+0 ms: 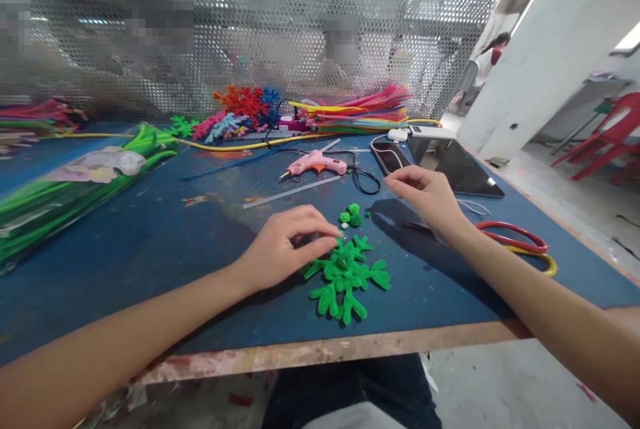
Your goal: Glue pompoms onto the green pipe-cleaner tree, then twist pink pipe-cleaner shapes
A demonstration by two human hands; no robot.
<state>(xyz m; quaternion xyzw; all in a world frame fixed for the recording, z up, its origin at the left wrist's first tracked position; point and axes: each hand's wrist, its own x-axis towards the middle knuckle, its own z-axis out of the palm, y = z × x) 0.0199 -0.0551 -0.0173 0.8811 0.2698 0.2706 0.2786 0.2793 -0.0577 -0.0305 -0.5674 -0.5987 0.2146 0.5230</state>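
A green snowflake of fuzzy pipe cleaners (346, 277) lies flat on the blue table near its front edge. My left hand (287, 246) is at its upper left, with thumb and fingertips pinched on one of its arms. Raised over the table to the right, my right hand (427, 199) has thumb and fingers pressed together; whatever is between them, if anything, is too small to make out. Several small green pompoms (354, 214) sit just beyond the snowflake. Behind them rests a pink glue gun (317, 163), with a clear glue stick (293, 192) in front of it.
Scissors with red and yellow handles (520, 242) lie under my right forearm. A phone (390, 157) and a dark tablet (453, 164) are at the back right. Bagged green pipe cleaners (75, 192) lie left; coloured bundles (360, 109) and finished snowflakes (245, 106) line the mesh.
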